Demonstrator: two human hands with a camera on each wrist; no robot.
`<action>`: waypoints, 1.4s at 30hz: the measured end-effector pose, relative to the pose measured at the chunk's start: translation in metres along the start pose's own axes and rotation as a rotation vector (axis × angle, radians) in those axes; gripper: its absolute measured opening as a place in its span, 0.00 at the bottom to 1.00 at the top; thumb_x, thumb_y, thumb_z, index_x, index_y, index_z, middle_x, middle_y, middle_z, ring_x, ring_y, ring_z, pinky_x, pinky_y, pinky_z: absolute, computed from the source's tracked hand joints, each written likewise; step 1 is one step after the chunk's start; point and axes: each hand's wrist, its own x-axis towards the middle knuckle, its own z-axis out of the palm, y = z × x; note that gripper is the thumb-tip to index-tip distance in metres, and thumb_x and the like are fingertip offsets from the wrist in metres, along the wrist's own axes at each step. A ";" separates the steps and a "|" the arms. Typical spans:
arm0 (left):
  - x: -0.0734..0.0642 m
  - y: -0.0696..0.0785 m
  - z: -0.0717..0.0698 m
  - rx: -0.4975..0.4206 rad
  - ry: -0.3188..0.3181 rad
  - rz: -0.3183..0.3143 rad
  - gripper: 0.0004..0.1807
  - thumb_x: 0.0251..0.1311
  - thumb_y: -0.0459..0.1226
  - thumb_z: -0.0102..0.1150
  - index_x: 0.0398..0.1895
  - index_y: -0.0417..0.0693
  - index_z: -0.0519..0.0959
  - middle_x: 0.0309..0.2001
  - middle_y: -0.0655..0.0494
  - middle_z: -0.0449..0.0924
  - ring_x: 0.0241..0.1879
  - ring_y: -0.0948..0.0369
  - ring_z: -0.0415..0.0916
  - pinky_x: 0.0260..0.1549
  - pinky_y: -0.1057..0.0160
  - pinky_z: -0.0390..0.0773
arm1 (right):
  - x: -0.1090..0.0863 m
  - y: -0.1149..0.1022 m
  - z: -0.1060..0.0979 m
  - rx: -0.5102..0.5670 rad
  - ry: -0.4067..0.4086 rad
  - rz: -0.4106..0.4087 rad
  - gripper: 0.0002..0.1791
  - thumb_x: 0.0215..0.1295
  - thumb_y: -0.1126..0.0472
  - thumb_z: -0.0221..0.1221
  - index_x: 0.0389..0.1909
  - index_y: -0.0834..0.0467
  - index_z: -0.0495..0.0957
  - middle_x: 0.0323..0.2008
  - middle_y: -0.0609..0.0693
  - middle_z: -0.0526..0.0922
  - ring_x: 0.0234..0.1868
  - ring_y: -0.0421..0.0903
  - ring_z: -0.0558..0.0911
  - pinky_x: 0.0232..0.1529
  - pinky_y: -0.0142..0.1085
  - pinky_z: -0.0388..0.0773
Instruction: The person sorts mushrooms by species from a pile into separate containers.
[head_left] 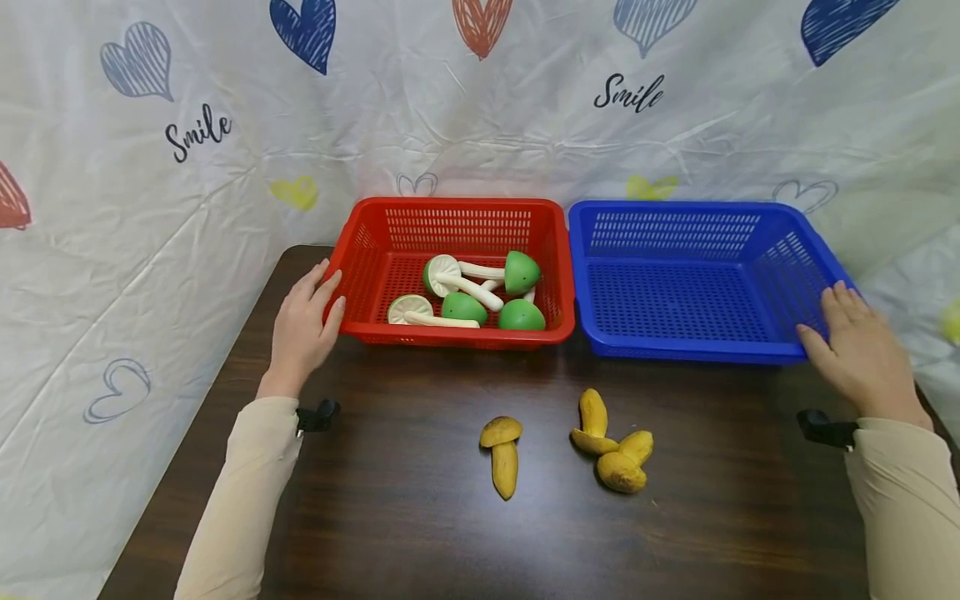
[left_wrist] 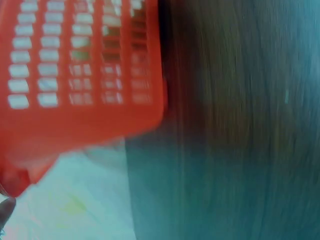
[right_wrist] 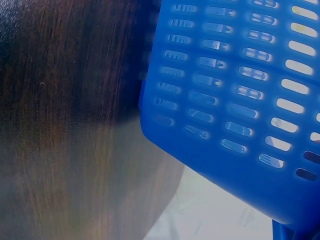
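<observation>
My left hand (head_left: 303, 325) rests its fairly straight fingers against the left side of a red plastic basket (head_left: 457, 335). Inside that basket lie several toy mushrooms with green caps (head_left: 522, 273) and white stems. At the far right, my right hand (head_left: 862, 354) touches the right rim of a blue plastic basket (head_left: 690, 348), its fingers extended. No objects show in the blue basket. Both wrist views show basket walls up close: the red wall (left_wrist: 80, 122), blurred, and the blue wall (right_wrist: 200, 150).
In front of the baskets, a yellow-brown mushroom (head_left: 503, 458) lies on the dark wooden table (head_left: 390, 517). Two more, an upper mushroom (head_left: 593, 421) and a lower mushroom (head_left: 625, 465), touch each other to its right. A white cloth (head_left: 465, 108) with printed hearts hangs behind.
</observation>
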 end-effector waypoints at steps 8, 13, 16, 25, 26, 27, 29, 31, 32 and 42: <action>-0.012 0.050 0.001 -0.160 0.110 0.215 0.21 0.64 0.40 0.48 0.52 0.33 0.77 0.52 0.40 0.76 0.51 0.46 0.72 0.54 0.51 0.70 | 0.002 0.000 0.001 0.006 0.005 -0.004 0.37 0.71 0.54 0.39 0.64 0.83 0.44 0.66 0.78 0.42 0.70 0.67 0.40 0.69 0.53 0.32; -0.023 0.088 0.011 -0.403 0.012 0.273 0.16 0.65 0.37 0.51 0.50 0.36 0.79 0.47 0.45 0.78 0.48 0.51 0.75 0.51 0.57 0.72 | 0.001 0.001 0.000 0.007 -0.001 0.003 0.37 0.71 0.54 0.39 0.64 0.82 0.43 0.66 0.78 0.41 0.70 0.67 0.39 0.69 0.53 0.31; -0.029 0.109 0.021 -0.597 -0.102 0.243 0.12 0.62 0.31 0.55 0.47 0.39 0.80 0.45 0.51 0.79 0.47 0.56 0.76 0.49 0.62 0.73 | 0.001 0.002 0.000 0.005 0.001 0.007 0.37 0.71 0.54 0.39 0.65 0.82 0.43 0.66 0.77 0.41 0.70 0.66 0.39 0.69 0.52 0.31; -0.051 0.152 0.052 -0.741 -0.484 0.201 0.11 0.56 0.34 0.65 0.42 0.42 0.79 0.43 0.57 0.76 0.45 0.62 0.74 0.46 0.60 0.76 | 0.000 0.001 0.000 0.004 0.009 0.007 0.37 0.72 0.52 0.38 0.65 0.81 0.44 0.67 0.77 0.42 0.70 0.67 0.41 0.69 0.53 0.32; -0.052 0.154 0.055 -0.729 -0.519 0.200 0.13 0.55 0.35 0.66 0.42 0.43 0.78 0.43 0.57 0.75 0.46 0.62 0.73 0.46 0.60 0.76 | 0.000 0.001 0.000 0.006 0.010 0.006 0.37 0.72 0.52 0.38 0.65 0.81 0.45 0.67 0.77 0.43 0.70 0.67 0.41 0.69 0.53 0.33; -0.054 0.156 0.057 -0.716 -0.552 0.196 0.14 0.54 0.37 0.68 0.42 0.43 0.78 0.44 0.58 0.74 0.46 0.62 0.73 0.47 0.61 0.75 | 0.000 0.000 0.000 0.007 0.011 0.005 0.37 0.72 0.53 0.38 0.65 0.81 0.45 0.67 0.76 0.43 0.70 0.67 0.41 0.69 0.53 0.33; -0.056 0.159 0.060 -0.698 -0.620 0.181 0.18 0.51 0.39 0.70 0.44 0.43 0.76 0.44 0.58 0.72 0.47 0.61 0.72 0.48 0.61 0.74 | 0.001 -0.001 0.000 0.010 0.015 0.003 0.37 0.72 0.53 0.39 0.65 0.81 0.46 0.67 0.76 0.44 0.70 0.67 0.42 0.69 0.53 0.33; -0.058 0.161 0.062 -0.675 -0.675 0.171 0.21 0.50 0.40 0.71 0.46 0.44 0.75 0.46 0.58 0.71 0.48 0.60 0.71 0.50 0.63 0.72 | 0.000 -0.001 -0.001 0.014 0.018 -0.001 0.36 0.72 0.53 0.39 0.65 0.81 0.46 0.67 0.76 0.44 0.70 0.66 0.42 0.69 0.52 0.33; -0.059 0.161 0.064 -0.663 -0.698 0.167 0.23 0.49 0.41 0.71 0.47 0.44 0.74 0.46 0.58 0.70 0.48 0.60 0.70 0.50 0.63 0.72 | 0.000 -0.001 -0.001 0.016 0.023 -0.003 0.36 0.72 0.53 0.39 0.65 0.81 0.46 0.67 0.76 0.44 0.71 0.66 0.42 0.69 0.52 0.33; -0.065 0.161 0.074 -0.557 -0.765 0.172 0.25 0.53 0.39 0.68 0.52 0.42 0.71 0.51 0.54 0.69 0.51 0.59 0.68 0.52 0.61 0.70 | -0.001 0.001 0.000 0.025 0.057 -0.043 0.35 0.70 0.55 0.41 0.63 0.82 0.51 0.65 0.78 0.50 0.70 0.66 0.46 0.70 0.50 0.36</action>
